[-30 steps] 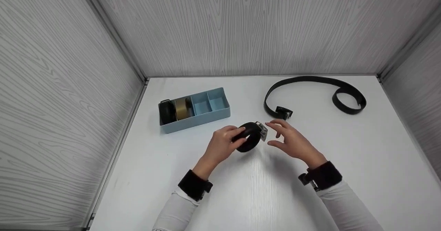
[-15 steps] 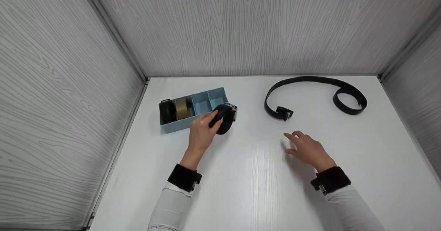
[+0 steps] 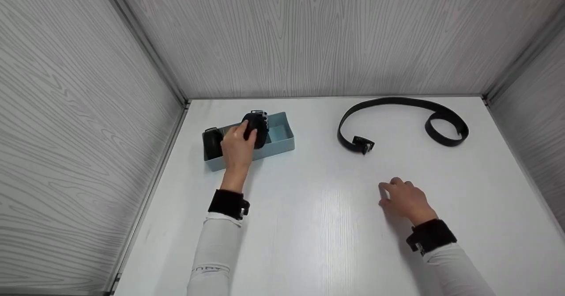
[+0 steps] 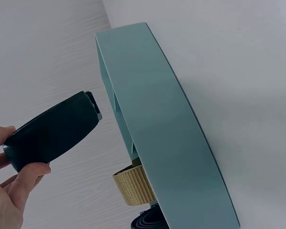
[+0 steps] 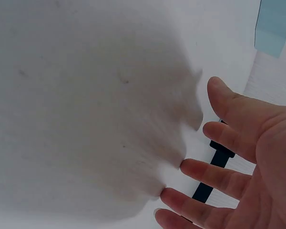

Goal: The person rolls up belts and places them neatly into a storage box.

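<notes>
While over the tray (image 3: 282, 145) rim, left hand (image 3: 237, 147) gripping rolled belt (image 3: 257, 128).

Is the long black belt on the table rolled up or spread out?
Spread out. The long black belt lies in an open curve on the table, with only its far end looped, away from both hands.
</notes>
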### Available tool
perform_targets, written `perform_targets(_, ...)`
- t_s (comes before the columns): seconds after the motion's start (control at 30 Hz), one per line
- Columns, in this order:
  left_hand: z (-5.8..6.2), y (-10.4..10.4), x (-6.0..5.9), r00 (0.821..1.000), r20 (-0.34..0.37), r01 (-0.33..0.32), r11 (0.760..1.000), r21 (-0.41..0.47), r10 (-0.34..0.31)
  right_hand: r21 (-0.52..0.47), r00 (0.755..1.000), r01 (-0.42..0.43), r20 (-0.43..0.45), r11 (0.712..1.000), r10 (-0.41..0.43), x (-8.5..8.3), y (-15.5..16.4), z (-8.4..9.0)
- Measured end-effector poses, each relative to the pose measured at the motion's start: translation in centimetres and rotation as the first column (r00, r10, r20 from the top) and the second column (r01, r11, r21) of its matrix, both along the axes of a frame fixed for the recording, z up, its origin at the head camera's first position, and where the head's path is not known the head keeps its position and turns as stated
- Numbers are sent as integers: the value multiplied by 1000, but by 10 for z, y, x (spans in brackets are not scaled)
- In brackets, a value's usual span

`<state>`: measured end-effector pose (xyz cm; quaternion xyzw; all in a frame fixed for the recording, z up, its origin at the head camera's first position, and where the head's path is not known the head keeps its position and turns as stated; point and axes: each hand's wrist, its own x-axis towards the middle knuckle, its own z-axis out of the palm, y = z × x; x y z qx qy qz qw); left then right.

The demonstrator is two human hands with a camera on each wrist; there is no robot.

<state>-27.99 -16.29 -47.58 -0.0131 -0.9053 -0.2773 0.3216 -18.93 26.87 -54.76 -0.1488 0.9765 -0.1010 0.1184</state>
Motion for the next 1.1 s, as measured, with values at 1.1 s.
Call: perform_targets(1.1, -51, 15, -35, 896, 391, -139, 970, -201, 210, -16, 1000, -14, -22, 1000, 14, 3, -6, -6)
